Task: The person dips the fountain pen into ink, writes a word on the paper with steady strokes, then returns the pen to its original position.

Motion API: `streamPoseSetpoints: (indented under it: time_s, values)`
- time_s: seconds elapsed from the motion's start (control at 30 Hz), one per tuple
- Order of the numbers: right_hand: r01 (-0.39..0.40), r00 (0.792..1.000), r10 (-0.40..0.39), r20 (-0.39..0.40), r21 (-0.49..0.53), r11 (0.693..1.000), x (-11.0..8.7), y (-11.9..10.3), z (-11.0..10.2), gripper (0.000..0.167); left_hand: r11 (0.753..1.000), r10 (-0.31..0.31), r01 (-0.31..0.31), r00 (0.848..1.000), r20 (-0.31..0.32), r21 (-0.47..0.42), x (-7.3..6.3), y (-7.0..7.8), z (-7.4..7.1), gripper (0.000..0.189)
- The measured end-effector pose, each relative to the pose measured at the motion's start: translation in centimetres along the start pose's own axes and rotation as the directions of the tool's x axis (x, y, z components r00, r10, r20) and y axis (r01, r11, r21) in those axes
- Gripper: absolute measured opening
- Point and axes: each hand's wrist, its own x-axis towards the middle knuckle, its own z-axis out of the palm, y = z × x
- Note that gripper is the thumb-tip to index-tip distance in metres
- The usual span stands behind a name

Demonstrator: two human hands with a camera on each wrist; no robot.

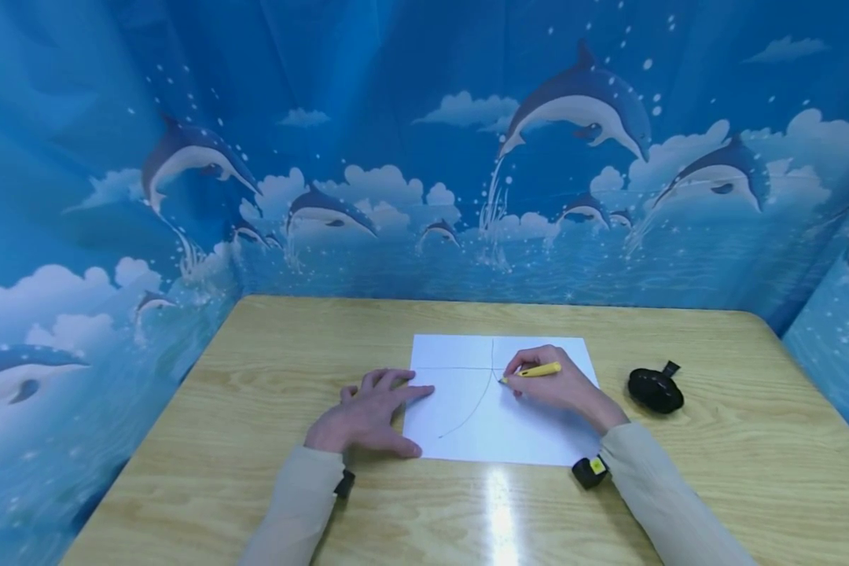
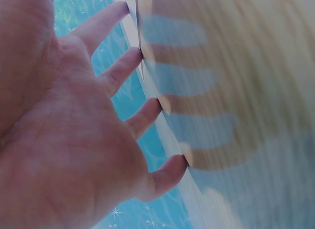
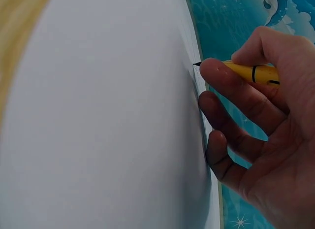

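A white sheet of paper lies on the wooden table in the head view. Thin dark lines mark it: one across, one short upright line crossing that, and a curve running down to the lower left. My right hand pinches a yellow pen between thumb and fingers, its dark tip down at the paper close to the curve's upper end. In the right wrist view the pen shows a black ring and a black point. My left hand rests with fingers spread over the sheet's left edge, fingertips on the surface.
Right of the paper sits a glossy black rounded object with a short tab. A small black device with a yellow mark is at the right wrist, and another dark one at the left. A blue dolphin-print curtain hangs behind the wooden table.
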Motion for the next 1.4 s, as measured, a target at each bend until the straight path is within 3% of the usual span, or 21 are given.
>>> streamPoseSetpoints:
  time_s: [1.4]
  values:
    - [0.046, 0.996, -0.044, 0.075, -0.027, 0.999, -1.9, 0.2, -0.5, 0.011, 1.000, -0.005, 0.005, 1.000, 0.003, 0.002, 0.2, 0.0, 0.1, 0.089]
